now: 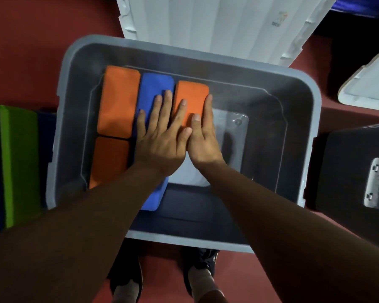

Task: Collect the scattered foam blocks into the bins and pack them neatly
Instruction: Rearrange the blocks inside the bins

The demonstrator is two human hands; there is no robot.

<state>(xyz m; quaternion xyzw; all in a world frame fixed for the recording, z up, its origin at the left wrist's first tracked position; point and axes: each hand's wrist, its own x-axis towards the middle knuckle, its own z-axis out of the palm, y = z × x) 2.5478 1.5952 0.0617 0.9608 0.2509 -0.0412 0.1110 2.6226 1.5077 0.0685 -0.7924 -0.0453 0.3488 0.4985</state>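
Observation:
A grey plastic bin (302, 88) stands on the red floor in front of me. Along its left side lie two orange foam blocks, one at the back (118, 99) and one nearer (108, 160). A long blue block (155, 88) lies beside them, and a third orange block (192, 92) sits to its right. My left hand (162, 136) lies flat with straight fingers across the blue block and the third orange block. My right hand (204, 136) presses against that orange block's right edge, fingers straight.
A white bin lid (223, 25) leans behind the bin. Another white lid (372, 84) is at the right, with a dark bin (348, 167) below it. Green (18, 162) and dark blue foam blocks lie on the floor at the left. My feet are below the bin.

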